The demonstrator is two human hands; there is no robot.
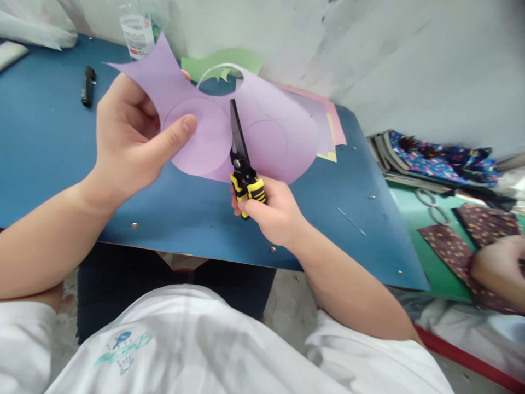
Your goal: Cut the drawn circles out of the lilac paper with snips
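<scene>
My left hand (135, 134) pinches a large purple paper (283, 128) at its left part, thumb on the front and the other fingers behind. Pencil circles show on the paper, one under my thumb and others to the right; its upper edge has curved cut-outs. My right hand (273, 210) is wrapped round the yellow and black handles of the scissors (241, 164). Their dark blades point up and lie at the right edge of the circle nearest my left thumb. The blades look nearly closed. The paper's right part curls above the blue table.
Behind the paper lie a green sheet (217, 60) and pink and yellow sheets. A clear bottle (138, 35) and black marker (87, 86) are at the back left. A needle-like rod (351, 221) lies right. Another person's hand (500, 268) holds brown patterned fabric on a green table.
</scene>
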